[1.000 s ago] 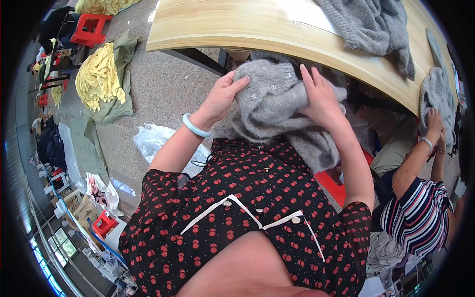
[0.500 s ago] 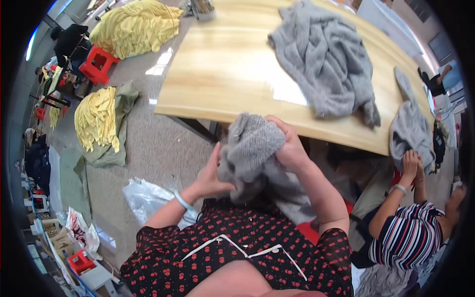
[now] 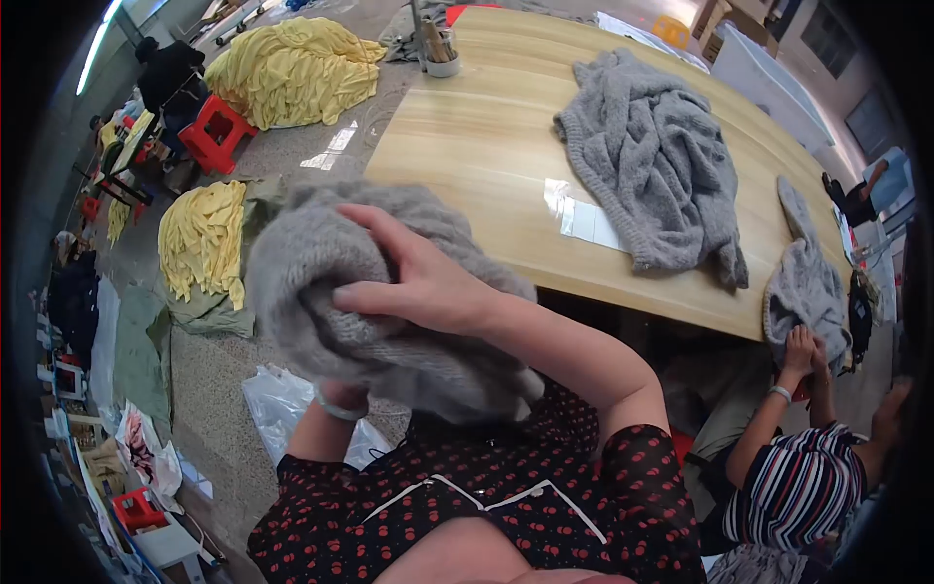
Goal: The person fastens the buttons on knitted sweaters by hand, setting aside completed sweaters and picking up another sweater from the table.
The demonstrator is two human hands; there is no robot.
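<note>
A fuzzy grey knit sweater (image 3: 448,234) is bunched up in front of me, left of the table's near corner, with a rolled opening towards me. My right hand (image 3: 418,277) is closed on the fabric at that opening, the thumb inside the fold and the fingers over the outside. My left hand (image 3: 345,394) reaches up beneath the sweater from below. Only its wrist, with a light band, and a bit of the hand show; the fingers are hidden by the fabric.
Another grey knit sweater (image 3: 662,165) lies on the wooden table (image 3: 486,127). At right, a co-worker's hands (image 3: 803,350) hold a grey knit piece (image 3: 808,282). Yellow fabric piles (image 3: 292,73), a red stool (image 3: 219,134) and a clear plastic bag (image 3: 282,404) are on the floor.
The sweater has moved left and up, and its rolled opening now faces me. My right hand has crossed left with it; my left hand has gone under the fabric. The view has shifted slightly.
</note>
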